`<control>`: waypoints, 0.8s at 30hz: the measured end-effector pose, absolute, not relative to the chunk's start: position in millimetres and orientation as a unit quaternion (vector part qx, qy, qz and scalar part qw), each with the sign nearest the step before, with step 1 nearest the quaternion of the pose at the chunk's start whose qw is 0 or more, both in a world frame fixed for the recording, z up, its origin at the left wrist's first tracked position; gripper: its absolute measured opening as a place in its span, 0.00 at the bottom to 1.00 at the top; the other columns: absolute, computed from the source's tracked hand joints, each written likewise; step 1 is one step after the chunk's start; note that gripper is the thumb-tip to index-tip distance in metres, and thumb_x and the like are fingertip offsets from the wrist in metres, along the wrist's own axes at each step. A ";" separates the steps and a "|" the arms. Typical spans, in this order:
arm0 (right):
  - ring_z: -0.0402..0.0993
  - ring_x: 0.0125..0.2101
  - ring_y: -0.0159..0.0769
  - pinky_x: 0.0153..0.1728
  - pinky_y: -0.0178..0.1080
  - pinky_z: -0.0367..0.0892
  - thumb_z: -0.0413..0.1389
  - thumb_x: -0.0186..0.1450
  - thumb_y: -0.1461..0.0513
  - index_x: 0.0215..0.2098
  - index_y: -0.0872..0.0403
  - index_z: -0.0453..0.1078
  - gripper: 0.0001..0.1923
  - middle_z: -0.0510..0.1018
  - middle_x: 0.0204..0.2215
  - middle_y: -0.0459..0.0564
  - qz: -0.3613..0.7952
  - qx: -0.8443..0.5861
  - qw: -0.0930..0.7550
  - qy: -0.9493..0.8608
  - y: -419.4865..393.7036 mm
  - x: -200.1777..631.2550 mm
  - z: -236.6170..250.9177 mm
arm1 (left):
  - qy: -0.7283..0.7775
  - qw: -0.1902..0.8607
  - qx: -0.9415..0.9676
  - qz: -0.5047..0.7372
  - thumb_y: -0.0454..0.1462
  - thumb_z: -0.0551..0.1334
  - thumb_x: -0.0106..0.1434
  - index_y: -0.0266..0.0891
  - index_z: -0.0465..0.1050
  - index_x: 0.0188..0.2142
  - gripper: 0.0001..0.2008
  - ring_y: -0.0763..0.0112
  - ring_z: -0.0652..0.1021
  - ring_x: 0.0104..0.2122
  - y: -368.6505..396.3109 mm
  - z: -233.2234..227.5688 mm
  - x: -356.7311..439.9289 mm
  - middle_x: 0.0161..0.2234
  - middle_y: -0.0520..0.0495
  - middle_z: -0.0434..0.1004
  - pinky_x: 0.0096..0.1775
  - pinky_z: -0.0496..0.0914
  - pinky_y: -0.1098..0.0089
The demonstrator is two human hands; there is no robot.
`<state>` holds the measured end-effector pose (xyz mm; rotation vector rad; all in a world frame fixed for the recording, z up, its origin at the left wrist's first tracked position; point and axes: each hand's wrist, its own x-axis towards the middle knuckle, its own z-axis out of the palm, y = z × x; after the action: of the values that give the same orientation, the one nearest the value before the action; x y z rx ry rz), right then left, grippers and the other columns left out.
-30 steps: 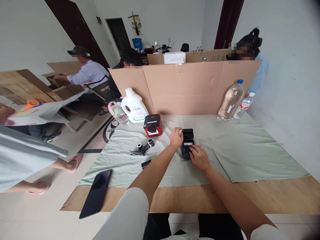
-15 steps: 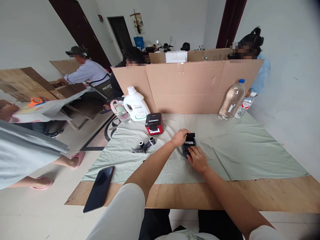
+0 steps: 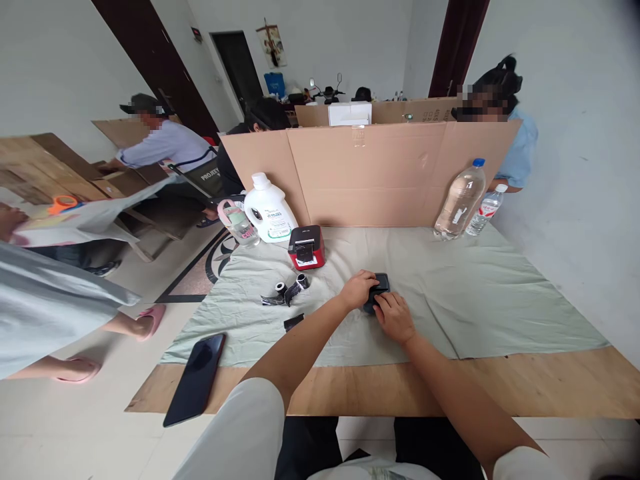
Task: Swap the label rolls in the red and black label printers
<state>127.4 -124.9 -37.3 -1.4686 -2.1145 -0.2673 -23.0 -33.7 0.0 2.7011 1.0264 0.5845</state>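
A small black label printer (image 3: 380,285) sits on the pale green cloth (image 3: 475,300) in the middle of the table, its lid down. My left hand (image 3: 357,290) grips its left side and top. My right hand (image 3: 394,316) presses on its near edge. Most of the printer is hidden under both hands. A red and black label printer (image 3: 306,247) stands further back to the left. Small black label rolls (image 3: 289,293) lie left of my left hand.
A black phone (image 3: 195,377) lies at the table's near left corner. A white detergent jug (image 3: 269,209) and a clear cup (image 3: 237,223) stand at back left, two water bottles (image 3: 461,199) at back right. A cardboard screen (image 3: 370,173) closes the far side. Other people sit around.
The black printer's lid was up a second ago and is now down. My left hand moved from its left side onto the top; my right hand stayed at the near edge.
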 end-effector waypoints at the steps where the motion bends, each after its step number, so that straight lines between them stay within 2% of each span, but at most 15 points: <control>1: 0.66 0.43 0.43 0.43 0.44 0.62 0.45 0.68 0.59 0.48 0.57 0.71 0.18 0.74 0.42 0.56 -0.092 -0.551 0.273 -0.783 -122.5 128.4 -34.9 | 0.346 0.091 0.913 0.196 0.27 0.53 0.60 0.38 0.75 0.46 0.18 0.64 0.70 0.48 -35.9 -0.3 -23.5 0.47 0.43 0.73 0.51 0.66 0.64; 6: 0.63 0.50 0.46 0.49 0.45 0.61 0.47 0.67 0.58 0.54 0.60 0.66 0.21 0.71 0.50 0.59 -0.080 -0.575 0.260 -0.771 -113.0 132.8 -28.9 | 0.365 0.033 0.911 0.187 0.32 0.54 0.62 0.38 0.72 0.50 0.17 0.60 0.68 0.51 -53.6 -3.6 -21.2 0.47 0.41 0.72 0.52 0.64 0.60; 10: 0.62 0.52 0.47 0.52 0.46 0.59 0.48 0.65 0.59 0.55 0.60 0.65 0.22 0.71 0.51 0.59 -0.068 -0.582 0.220 -0.780 -112.6 131.8 -27.8 | 0.416 -0.005 0.893 0.170 0.33 0.54 0.62 0.34 0.71 0.49 0.17 0.58 0.70 0.47 -72.1 -3.5 -12.2 0.43 0.40 0.72 0.51 0.62 0.58; 13: 0.62 0.52 0.48 0.52 0.46 0.59 0.50 0.64 0.59 0.54 0.60 0.65 0.22 0.71 0.50 0.61 -0.061 -0.585 0.200 -0.784 -113.0 130.1 -24.7 | 0.430 0.011 0.887 0.168 0.33 0.54 0.61 0.33 0.71 0.48 0.17 0.58 0.70 0.46 -80.5 -4.1 -7.0 0.44 0.38 0.72 0.51 0.61 0.58; 20: 0.64 0.48 0.51 0.50 0.47 0.61 0.58 0.55 0.58 0.54 0.61 0.64 0.29 0.71 0.46 0.62 -0.007 -0.562 0.182 -0.807 -109.7 133.3 -15.1 | 0.452 0.085 0.867 0.192 0.31 0.54 0.59 0.32 0.69 0.51 0.20 0.53 0.67 0.53 -84.1 -5.8 -1.7 0.49 0.33 0.69 0.54 0.59 0.55; 24: 0.62 0.51 0.52 0.53 0.48 0.59 0.61 0.53 0.53 0.55 0.62 0.61 0.36 0.68 0.50 0.64 -0.014 -0.575 0.180 -0.798 -115.1 130.7 -18.5 | 0.448 0.133 0.864 0.186 0.30 0.56 0.56 0.32 0.69 0.51 0.21 0.54 0.67 0.54 -81.2 -3.3 -8.6 0.52 0.34 0.68 0.56 0.60 0.56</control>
<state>130.7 -115.1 -18.5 -1.6236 -2.2563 -0.0392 -8.6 -81.2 -3.3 2.5072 1.2993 0.5403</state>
